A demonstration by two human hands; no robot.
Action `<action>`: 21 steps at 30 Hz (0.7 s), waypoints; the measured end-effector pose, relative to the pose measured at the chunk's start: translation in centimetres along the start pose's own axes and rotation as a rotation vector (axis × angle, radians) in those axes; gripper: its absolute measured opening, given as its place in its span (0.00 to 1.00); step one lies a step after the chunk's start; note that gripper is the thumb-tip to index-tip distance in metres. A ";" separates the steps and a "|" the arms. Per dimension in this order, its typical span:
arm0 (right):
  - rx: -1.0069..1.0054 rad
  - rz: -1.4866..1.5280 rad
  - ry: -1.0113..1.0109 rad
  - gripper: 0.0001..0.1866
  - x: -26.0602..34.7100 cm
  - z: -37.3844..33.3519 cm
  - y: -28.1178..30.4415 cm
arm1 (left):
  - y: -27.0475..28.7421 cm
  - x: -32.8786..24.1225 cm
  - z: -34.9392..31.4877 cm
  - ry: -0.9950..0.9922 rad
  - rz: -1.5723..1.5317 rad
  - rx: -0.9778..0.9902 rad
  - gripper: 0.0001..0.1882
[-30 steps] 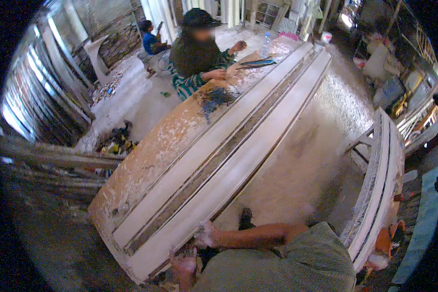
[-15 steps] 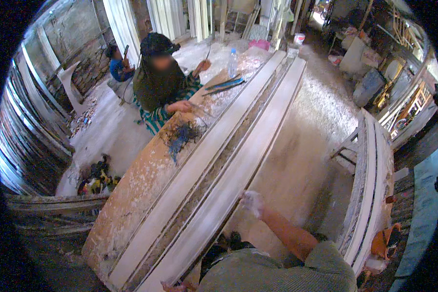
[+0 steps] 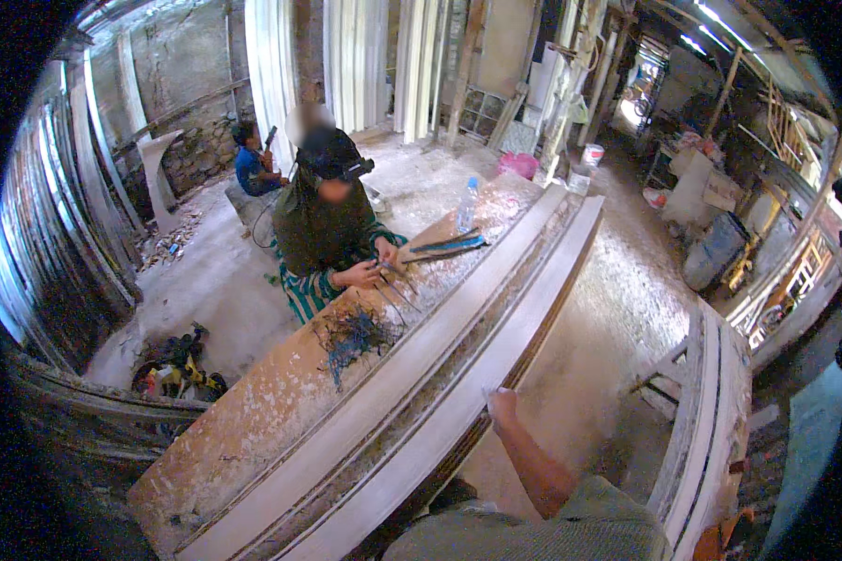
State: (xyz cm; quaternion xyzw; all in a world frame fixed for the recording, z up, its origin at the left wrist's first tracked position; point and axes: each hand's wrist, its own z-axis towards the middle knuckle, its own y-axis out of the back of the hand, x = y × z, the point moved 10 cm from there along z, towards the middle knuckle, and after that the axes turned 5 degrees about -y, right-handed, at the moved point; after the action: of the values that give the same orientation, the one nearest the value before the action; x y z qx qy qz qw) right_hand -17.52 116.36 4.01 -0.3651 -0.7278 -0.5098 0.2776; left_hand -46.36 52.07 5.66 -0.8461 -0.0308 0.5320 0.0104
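My right hand (image 3: 502,409) is closed at the outer edge of the nearer long white moulding strip (image 3: 458,402). A pale bit shows at its fingers, but what they hold is hidden. My left hand is out of the picture. A second white strip (image 3: 384,383) runs parallel across the worn wooden table (image 3: 225,439), with a dusty groove between the two. On the table's far side lies a tangle of dark blue fibres (image 3: 355,338), apart from my hand.
Across the table, a co-worker (image 3: 323,224) handles thin dark strands. Beyond them sits a smaller person in blue (image 3: 253,161). A plastic bottle (image 3: 467,206) and dark strips (image 3: 447,245) rest on the table. More mouldings (image 3: 706,402) lie on a bench at right.
The view has tilted upward. My right hand stays at the near strip's edge, while my left hand has left the picture. The co-worker's hands have come together.
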 end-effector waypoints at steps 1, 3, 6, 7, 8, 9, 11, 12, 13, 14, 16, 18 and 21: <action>-0.052 -0.007 -0.014 0.16 1.2 -0.5 0.1 | -0.9 -0.2 0.0 -0.002 0.009 -0.010 0.35; 0.193 0.188 -0.054 0.21 4.2 -1.9 -0.8 | -2.5 -0.4 -0.2 -0.016 0.034 -0.031 0.35; 0.126 -0.355 0.316 0.27 13.6 -4.2 -0.1 | -5.4 -0.7 -0.5 -0.033 0.063 -0.045 0.35; 0.160 -0.369 0.270 0.28 14.6 -4.9 -0.2 | -6.3 -0.9 -0.5 -0.039 0.074 -0.048 0.36; 0.195 -0.382 0.230 0.29 15.4 -5.2 -0.5 | -7.2 -0.9 -0.5 -0.042 0.077 -0.048 0.36; 0.231 -0.391 0.196 0.31 16.1 -5.1 -0.8 | -7.9 -1.1 -0.6 -0.052 0.084 -0.055 0.36; 0.310 -0.421 0.209 0.33 16.9 -4.6 -1.6 | -9.0 -1.4 -0.7 -0.065 0.097 -0.068 0.36; 0.357 -0.426 0.224 0.35 17.0 -4.3 -2.0 | -9.3 -1.6 -0.8 -0.067 0.104 -0.075 0.36; 0.458 -0.443 0.231 0.37 17.0 -3.3 -2.8 | -9.8 -1.7 -0.8 -0.071 0.118 -0.078 0.36; 0.404 -0.406 0.201 0.38 16.8 -1.7 -1.7 | -10.0 -1.8 -0.8 -0.072 0.124 -0.082 0.36; 0.283 -0.330 0.150 0.40 17.3 2.5 1.2 | -10.5 -1.9 -0.7 -0.075 0.139 -0.086 0.36; 0.125 -0.362 0.262 0.41 19.9 6.2 4.0 | -10.9 -2.2 -0.5 -0.084 0.141 -0.086 0.36; 0.102 -0.507 0.368 0.38 22.4 11.1 6.1 | -11.3 -2.4 -0.1 -0.090 0.159 -0.092 0.36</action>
State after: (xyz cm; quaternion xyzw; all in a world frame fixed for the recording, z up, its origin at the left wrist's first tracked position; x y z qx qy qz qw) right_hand -25.93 133.73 21.06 -0.0592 -0.7579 -0.5829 0.2868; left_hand -47.73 63.19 8.45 -0.8208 0.0119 0.5666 -0.0720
